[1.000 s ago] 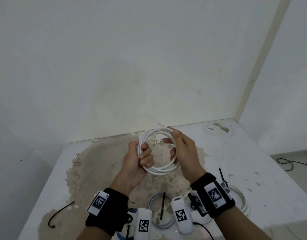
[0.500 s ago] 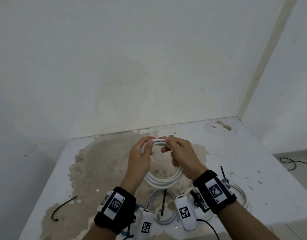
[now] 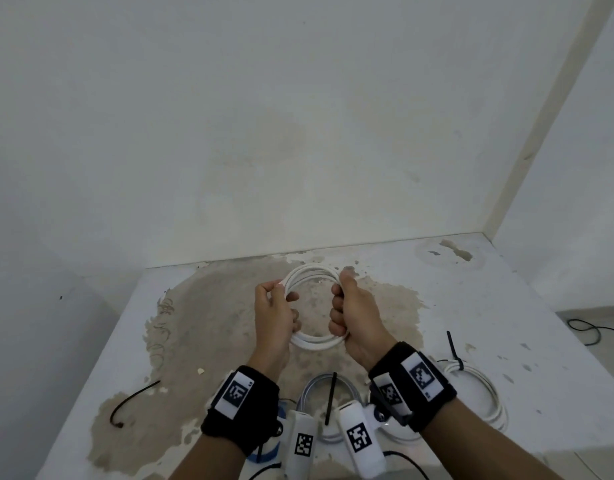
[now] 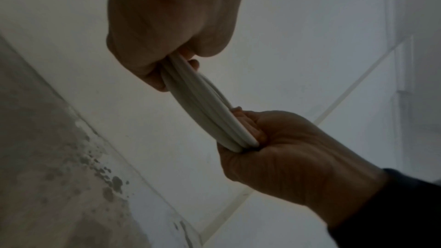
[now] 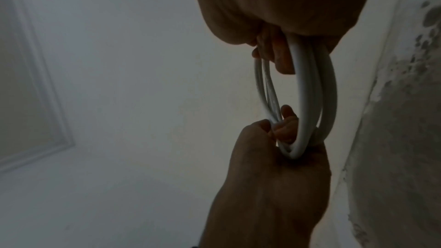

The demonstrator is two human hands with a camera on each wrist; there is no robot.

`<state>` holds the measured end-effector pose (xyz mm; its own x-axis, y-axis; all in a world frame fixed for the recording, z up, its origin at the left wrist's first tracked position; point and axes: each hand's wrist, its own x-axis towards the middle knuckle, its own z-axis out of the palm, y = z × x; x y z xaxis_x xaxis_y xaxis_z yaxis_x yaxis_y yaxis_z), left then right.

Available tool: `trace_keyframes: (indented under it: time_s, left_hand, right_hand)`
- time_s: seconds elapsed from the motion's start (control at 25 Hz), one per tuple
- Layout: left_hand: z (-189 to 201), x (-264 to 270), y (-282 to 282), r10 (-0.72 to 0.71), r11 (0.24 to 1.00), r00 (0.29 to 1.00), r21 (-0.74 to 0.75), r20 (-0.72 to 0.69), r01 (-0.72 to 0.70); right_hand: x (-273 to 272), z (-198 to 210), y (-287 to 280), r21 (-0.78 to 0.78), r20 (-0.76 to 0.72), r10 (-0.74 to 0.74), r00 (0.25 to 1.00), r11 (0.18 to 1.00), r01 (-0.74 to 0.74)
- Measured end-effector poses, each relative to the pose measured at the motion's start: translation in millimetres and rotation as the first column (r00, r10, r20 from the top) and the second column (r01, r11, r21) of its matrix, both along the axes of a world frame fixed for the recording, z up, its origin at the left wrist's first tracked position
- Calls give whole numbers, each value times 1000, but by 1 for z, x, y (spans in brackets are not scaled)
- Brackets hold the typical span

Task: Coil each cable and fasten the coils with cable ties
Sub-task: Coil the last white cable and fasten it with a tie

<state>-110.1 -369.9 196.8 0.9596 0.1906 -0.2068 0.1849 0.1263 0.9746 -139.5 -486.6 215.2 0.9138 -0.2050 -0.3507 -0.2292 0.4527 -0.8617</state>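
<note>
The person is holding a white cable coil (image 3: 312,306) up above the stained desk (image 3: 506,323), one hand on each side of the ring. The left hand (image 3: 274,317) is gripping the coil's left side, its fingers (image 3: 292,296) curling in through the ring while the thumb is pressing the strands from outside. The right hand (image 3: 359,318) is clenching the right side, its fingers (image 3: 336,311) wrapping round the bundled strands from inside the loop. In the left wrist view the strands (image 4: 210,112) are running as a tight flat band from one fist to the other; in the right wrist view the loops (image 5: 310,101) are bowing apart a little between the hands.

On the desk, nearer the person, a grey cable coil (image 3: 312,386) is lying with a black cable tie (image 3: 330,398) across it. To its right a white coil (image 3: 485,396) is already sitting fastened with a black tie (image 3: 454,351). A loose black cable tie (image 3: 132,401) is lying well off to the left.
</note>
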Motion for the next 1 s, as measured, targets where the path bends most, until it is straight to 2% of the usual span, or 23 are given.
trace_keyframes:
  time_s: [0.12, 0.2, 0.24, 0.32, 0.36, 0.4, 0.48, 0.56, 0.64, 0.76, 0.88, 1.0]
  left_hand:
    - [-6, 2, 13, -15, 965, 995, 262, 99, -11]
    - [-8, 4, 26, -83, 876, 947, 476, 311, -80]
    - [-7, 6, 31, -188, 807, 898, 584, 397, -90]
    - [-3, 11, 40, -449, 628, 805, 778, 388, -25]
    - [0, 12, 43, -534, 562, 779, 826, 329, 37]
    - [2, 11, 43, -575, 537, 772, 837, 270, 107]
    - [1, 10, 43, -575, 601, 784, 772, 236, 208]
    - [-4, 7, 41, -519, 691, 813, 689, 263, 219]
    - [-7, 9, 40, -427, 752, 861, 637, 276, 169]
    - [-4, 14, 44, -204, 827, 944, 562, 260, 24]
    - [-10, 12, 45, -165, 848, 963, 529, 213, 28]
    - [-14, 10, 53, -129, 966, 985, 240, 113, 99]
  right_hand:
    - [-1, -5, -1, -148, 20, 128, 992, 981, -124]
    - [-4, -7, 1, -303, 29, 249, 968, 925, -229]
    - [-5, -7, 2, -357, 30, 307, 951, 892, -277]
    - [-4, -4, 2, -404, 43, 378, 925, 853, -330]
    - [-3, -2, 1, -408, 53, 387, 921, 850, -334]
    - [-2, 0, 1, -406, 64, 378, 924, 855, -322]
    - [2, 2, 3, -390, 79, 338, 938, 876, -283]
    - [4, 1, 7, -373, 86, 282, 956, 899, -231]
    - [4, -1, 11, -305, 75, 216, 973, 934, -184]
    - [2, -2, 21, -112, 59, 179, 982, 979, -172]
    - [5, -4, 34, -83, 55, 121, 991, 990, -117]
    - [8, -11, 45, -159, 93, 46, 995, 987, -31]
